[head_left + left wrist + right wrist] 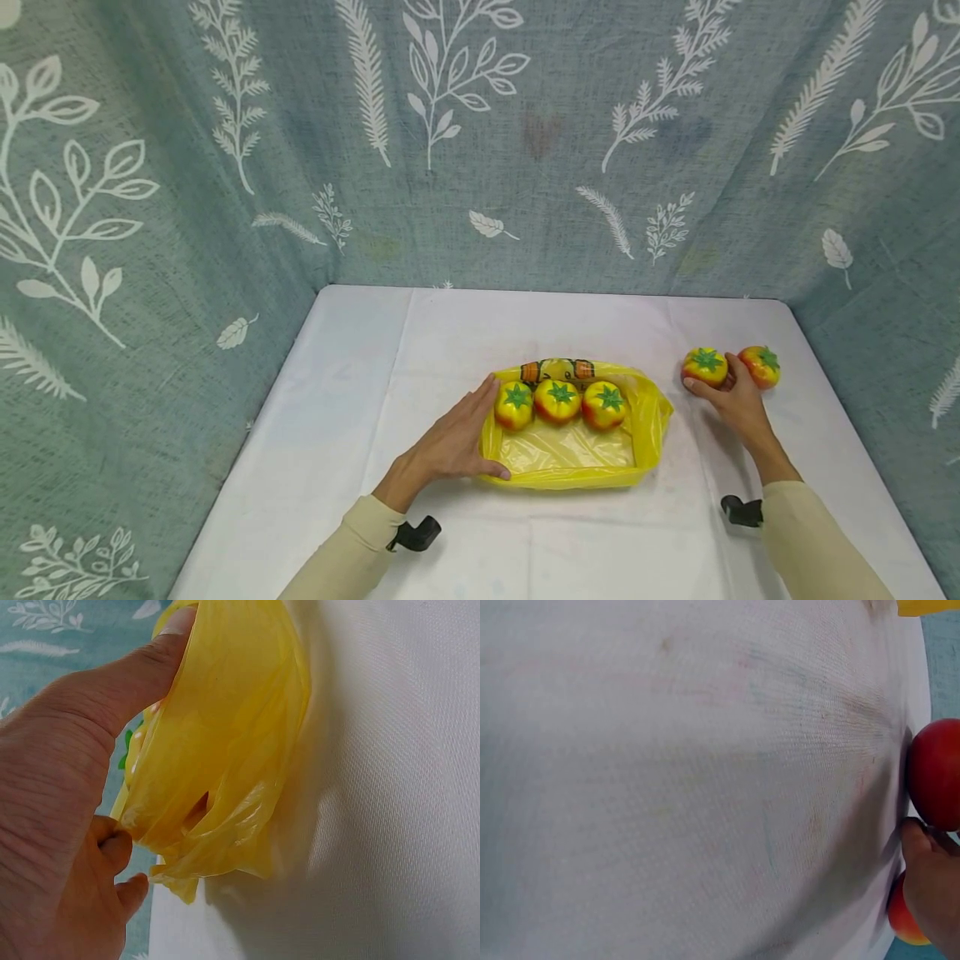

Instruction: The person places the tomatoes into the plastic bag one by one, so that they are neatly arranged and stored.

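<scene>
A yellow plastic bag (651, 421) lies opened out on the table, its rim folded into a low wall. Inside, along its far side, sit a left toy tomato (514, 406), a middle one (557, 402) and a right one (603, 406), all yellow-red with green star-shaped tops. My left hand (453, 437) holds the bag's left side, thumb over the near rim; in the left wrist view the thumb partly hides behind yellow film. To the right of the bag, my right hand (741, 410) grips another toy tomato (705, 367) between thumb and fingers. One more tomato (761, 367) rests just right of that hand.
A white cloth covers the table (360, 350). A green-blue curtain (525, 225) with white leaf prints hangs along the back and both sides. Black wrist mounts stick out near the left cuff (375, 521) and right cuff (787, 500).
</scene>
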